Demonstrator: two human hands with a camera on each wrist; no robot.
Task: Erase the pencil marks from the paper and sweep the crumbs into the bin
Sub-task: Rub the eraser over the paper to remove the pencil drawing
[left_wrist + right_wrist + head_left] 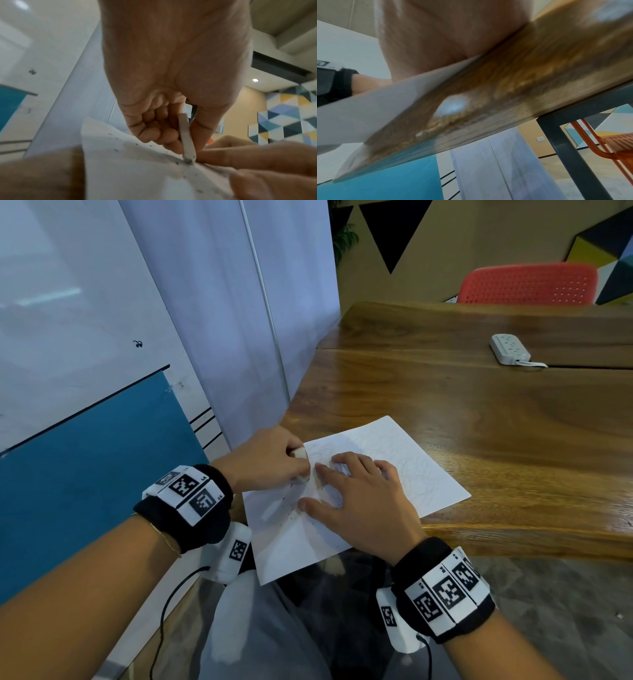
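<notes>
A white sheet of paper (394,467) with faint pencil scribbles lies on the corner of the wooden table (479,412), its near part hanging over the edge. My left hand (270,457) pinches a white eraser (298,453) and presses its lower end on the paper's left part; in the left wrist view the eraser (186,136) stands on end with a grey smudged tip. Dark crumbs (150,145) dot the paper around it. My right hand (356,494) lies flat on the paper with fingers spread, holding it down. No bin shows in any view.
A white power strip (510,349) lies at the back right of the table. A red chair (527,284) stands behind it. A white wall and blue panel (89,474) run along the left. My lap sits below the table edge.
</notes>
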